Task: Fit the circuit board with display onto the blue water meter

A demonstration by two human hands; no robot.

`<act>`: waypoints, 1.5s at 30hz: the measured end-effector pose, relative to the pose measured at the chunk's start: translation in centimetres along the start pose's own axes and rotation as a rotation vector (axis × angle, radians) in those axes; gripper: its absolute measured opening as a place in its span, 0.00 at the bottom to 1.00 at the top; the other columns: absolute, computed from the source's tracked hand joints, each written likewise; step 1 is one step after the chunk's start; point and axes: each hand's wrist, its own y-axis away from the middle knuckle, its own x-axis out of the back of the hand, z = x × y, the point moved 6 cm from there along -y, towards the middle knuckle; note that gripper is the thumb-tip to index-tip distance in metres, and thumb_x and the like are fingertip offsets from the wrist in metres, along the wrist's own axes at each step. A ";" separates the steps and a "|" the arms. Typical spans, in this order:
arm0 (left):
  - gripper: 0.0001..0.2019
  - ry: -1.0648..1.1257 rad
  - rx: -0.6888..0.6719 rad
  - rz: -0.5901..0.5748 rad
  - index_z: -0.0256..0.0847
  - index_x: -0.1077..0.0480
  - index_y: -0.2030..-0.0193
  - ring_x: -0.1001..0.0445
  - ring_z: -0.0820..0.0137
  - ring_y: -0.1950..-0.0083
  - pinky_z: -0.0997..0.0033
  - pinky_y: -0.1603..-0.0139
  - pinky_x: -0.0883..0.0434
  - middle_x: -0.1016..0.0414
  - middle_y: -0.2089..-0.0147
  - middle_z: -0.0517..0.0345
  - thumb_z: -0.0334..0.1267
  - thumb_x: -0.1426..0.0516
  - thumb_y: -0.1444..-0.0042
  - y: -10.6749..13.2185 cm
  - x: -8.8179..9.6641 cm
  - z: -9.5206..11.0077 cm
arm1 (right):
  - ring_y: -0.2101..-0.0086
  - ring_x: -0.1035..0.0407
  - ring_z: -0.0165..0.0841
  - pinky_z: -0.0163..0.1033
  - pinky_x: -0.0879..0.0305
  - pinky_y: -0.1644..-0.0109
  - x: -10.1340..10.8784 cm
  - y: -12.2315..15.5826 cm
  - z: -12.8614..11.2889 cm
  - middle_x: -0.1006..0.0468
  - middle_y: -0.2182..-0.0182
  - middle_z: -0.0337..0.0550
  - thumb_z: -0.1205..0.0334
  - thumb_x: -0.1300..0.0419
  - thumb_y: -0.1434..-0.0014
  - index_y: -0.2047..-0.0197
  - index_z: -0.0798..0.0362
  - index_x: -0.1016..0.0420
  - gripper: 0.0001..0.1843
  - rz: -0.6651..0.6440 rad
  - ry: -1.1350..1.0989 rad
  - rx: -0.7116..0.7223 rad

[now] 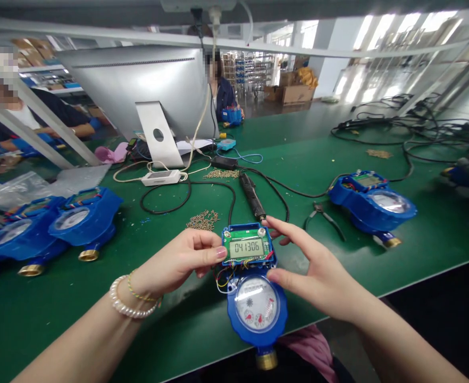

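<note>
A blue water meter [257, 332] lies before me, its round dial facing up and its brass end past the table edge. In its upper housing sits a green circuit board with a display [246, 247] reading 041306; thin coloured wires run along its lower side. My left hand [197, 252] is closed on the housing's left edge, thumb on top. On the right, my right hand [310, 260] has its fingers spread, the thumb touching the meter beside the dial and the index finger by the housing's top corner. Just beyond that fingertip lies a black electric screwdriver [252, 196].
Screws [202, 219] lie in piles beyond my left hand. Pliers [323, 218] and another blue meter [374, 202] are to the right; several meters [83, 218] stand left. A monitor [147, 85], cables and a white adapter [161, 177] are behind. Two people sit across the table.
</note>
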 end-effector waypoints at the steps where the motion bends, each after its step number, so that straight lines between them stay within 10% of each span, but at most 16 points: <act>1: 0.17 -0.007 0.000 -0.003 0.34 0.31 0.74 0.46 0.79 0.78 0.79 0.80 0.50 0.38 0.78 0.63 0.48 0.38 0.48 0.0 0.0 0.0 | 0.42 0.39 0.37 0.45 0.42 0.37 -0.2 -0.2 -0.3 0.38 0.38 0.43 0.56 0.34 0.45 0.33 0.47 0.48 0.40 -0.011 0.005 0.009; 6: 0.17 -0.015 -0.019 0.019 0.34 0.31 0.74 0.47 0.79 0.78 0.79 0.79 0.51 0.40 0.78 0.64 0.48 0.38 0.48 0.1 0.1 0.1 | 0.40 0.42 0.38 0.45 0.44 0.36 -0.4 -1.0 -1.2 0.39 0.37 0.45 0.56 0.33 0.48 0.33 0.50 0.48 0.43 0.020 -0.100 0.010; 10: 0.15 -0.033 -0.026 0.052 0.34 0.30 0.70 0.47 0.78 0.77 0.78 0.78 0.50 0.37 0.75 0.62 0.47 0.38 0.47 0.5 0.3 -0.2 | 0.54 0.30 0.37 0.45 0.35 0.49 0.6 -0.4 0.3 0.24 0.53 0.45 0.55 0.39 0.42 0.48 0.51 0.29 0.20 0.213 -0.231 -0.206; 17: 0.15 -0.070 -0.054 0.086 0.36 0.32 0.72 0.46 0.78 0.77 0.78 0.78 0.48 0.39 0.78 0.64 0.47 0.39 0.46 0.9 0.2 -0.8 | 0.67 0.30 0.34 0.38 0.35 0.63 -1.3 0.4 0.1 0.23 0.69 0.42 0.52 0.40 0.43 0.60 0.55 0.23 0.15 0.022 -0.492 -0.360; 28: 0.16 -0.291 -0.106 0.264 0.37 0.31 0.73 0.43 0.74 0.74 0.76 0.74 0.43 0.37 0.75 0.61 0.48 0.40 0.45 2.0 -0.8 0.1 | 0.75 0.37 0.28 0.34 0.40 0.71 -1.2 -0.1 -1.1 0.29 0.76 0.38 0.62 0.46 0.41 0.67 0.54 0.27 0.08 0.165 -0.244 -0.259; 38: 0.16 -0.077 -0.096 0.239 0.36 0.26 0.63 0.46 0.76 0.76 0.78 0.77 0.44 0.35 0.75 0.60 0.50 0.38 0.46 1.5 0.4 -1.9 | 0.78 0.33 0.26 0.34 0.36 0.72 -2.8 0.4 0.3 0.25 0.76 0.39 0.51 0.36 0.48 0.54 0.59 0.26 0.24 -0.057 -1.067 -0.430; 45: 0.14 -0.178 -0.082 0.289 0.38 0.27 0.68 0.44 0.75 0.75 0.78 0.76 0.44 0.35 0.76 0.61 0.49 0.37 0.48 2.0 -0.1 -1.2 | 0.77 0.40 0.25 0.32 0.42 0.73 -2.6 0.2 -0.5 0.33 0.79 0.35 0.64 0.42 0.47 0.69 0.56 0.27 0.04 0.105 -0.704 -0.422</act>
